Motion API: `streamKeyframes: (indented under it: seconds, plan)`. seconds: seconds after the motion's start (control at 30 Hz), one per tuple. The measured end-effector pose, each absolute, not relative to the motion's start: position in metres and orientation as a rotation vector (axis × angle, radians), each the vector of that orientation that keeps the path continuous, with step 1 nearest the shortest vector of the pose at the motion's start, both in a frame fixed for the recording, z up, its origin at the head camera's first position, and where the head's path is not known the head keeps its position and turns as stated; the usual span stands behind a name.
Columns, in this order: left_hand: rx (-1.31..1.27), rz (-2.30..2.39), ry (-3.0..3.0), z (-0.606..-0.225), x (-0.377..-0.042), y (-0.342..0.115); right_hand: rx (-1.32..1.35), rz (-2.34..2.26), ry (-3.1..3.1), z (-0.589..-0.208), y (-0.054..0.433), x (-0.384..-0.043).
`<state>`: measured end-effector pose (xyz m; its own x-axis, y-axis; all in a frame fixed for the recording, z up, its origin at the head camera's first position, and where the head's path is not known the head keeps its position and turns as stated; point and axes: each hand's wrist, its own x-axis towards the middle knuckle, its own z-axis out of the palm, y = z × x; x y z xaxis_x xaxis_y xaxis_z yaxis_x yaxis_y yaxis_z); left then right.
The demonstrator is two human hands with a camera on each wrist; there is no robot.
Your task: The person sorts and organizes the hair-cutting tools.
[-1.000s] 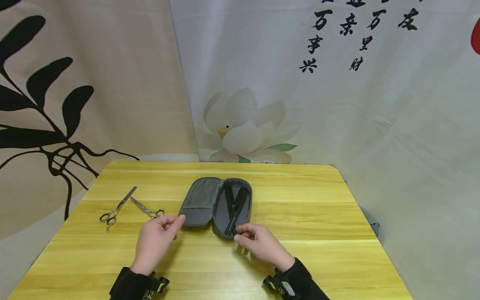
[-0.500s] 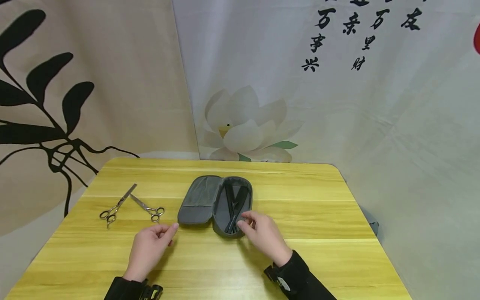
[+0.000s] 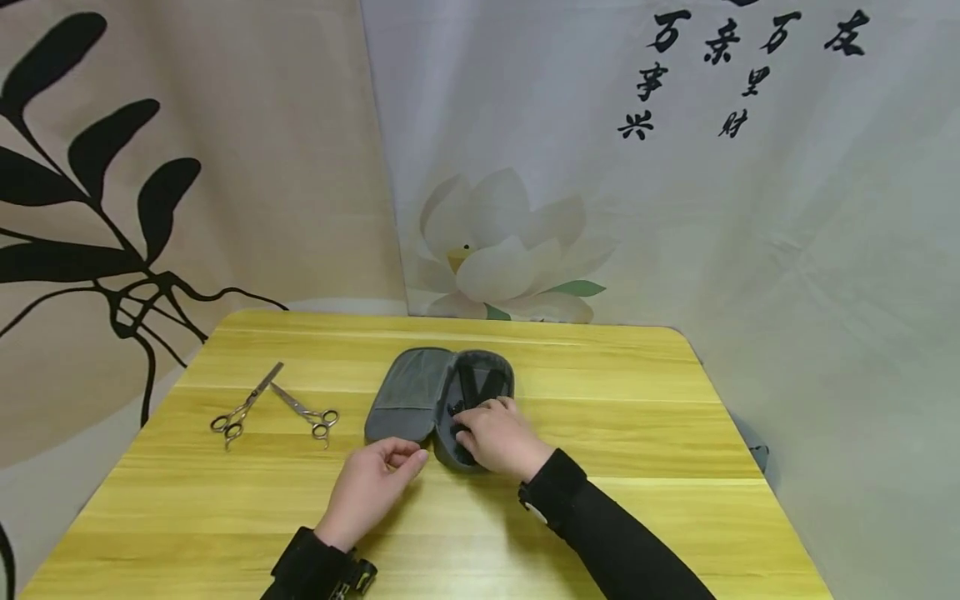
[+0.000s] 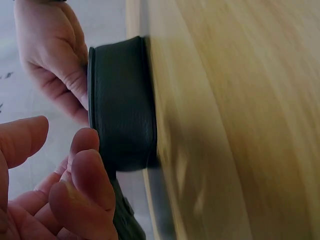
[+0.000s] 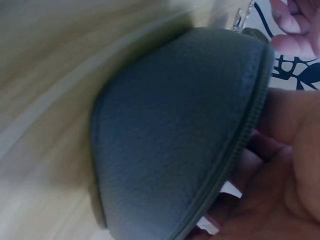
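Note:
A grey zip case (image 3: pixel 447 457) lies unfolded on the table, its pocketed lid (image 3: pixel 408 393) to the left. Long black items (image 3: pixel 491 383) form a V inside the deeper half. My right hand (image 3: pixel 501 440) reaches over the near right rim, fingers down among those items; the case wall (image 5: pixel 180 130) hides its fingertips in the right wrist view, so I cannot tell whether they pinch anything. In front of the lid hovers my left hand (image 3: pixel 371 490), loosely bent; its thumb and fingers (image 4: pixel 92 175) are apart with nothing between them.
To the left of the case lie two pairs of scissors: thinning scissors (image 3: pixel 258 392) pointing away and another pair (image 3: pixel 296 406) angled across, tips close together. The yellow wood table (image 3: pixel 637 400) ends at a printed curtain (image 3: pixel 510 92) behind.
My right hand has moved from the case's near right rim to over its inside, onto the black items. My left hand has drawn back from the lid's corner, then shifted right.

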<state>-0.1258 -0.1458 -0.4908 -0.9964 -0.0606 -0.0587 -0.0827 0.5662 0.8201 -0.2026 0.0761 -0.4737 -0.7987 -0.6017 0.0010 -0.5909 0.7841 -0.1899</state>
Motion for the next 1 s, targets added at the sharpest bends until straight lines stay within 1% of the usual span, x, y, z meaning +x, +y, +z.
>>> streamKeyframes:
  seconds: [0.13, 0.37, 0.5, 0.7, 1.0]
  plan:
    - [-0.082, 1.419, 2.769, -0.489, -0.126, -0.137, -1.011, -0.392, 2.812, -0.473, 0.078, -0.202]
    - [0.014, 1.426, 2.741, -0.492, -0.127, -0.126, -1.090, -0.349, 2.803, -0.475, 0.077, -0.200]
    - [0.041, 1.444, 2.722, -0.493, -0.129, -0.121, -1.070, -0.360, 2.822, -0.478, 0.074, -0.203]
    - [0.094, 1.422, 2.734, -0.494, -0.130, -0.118, -1.069, -0.438, 2.837, -0.479, 0.072, -0.207]
    - [0.127, 1.401, 2.723, -0.492, -0.126, -0.118, -1.124, -0.560, 2.832, -0.477, 0.081, -0.198]
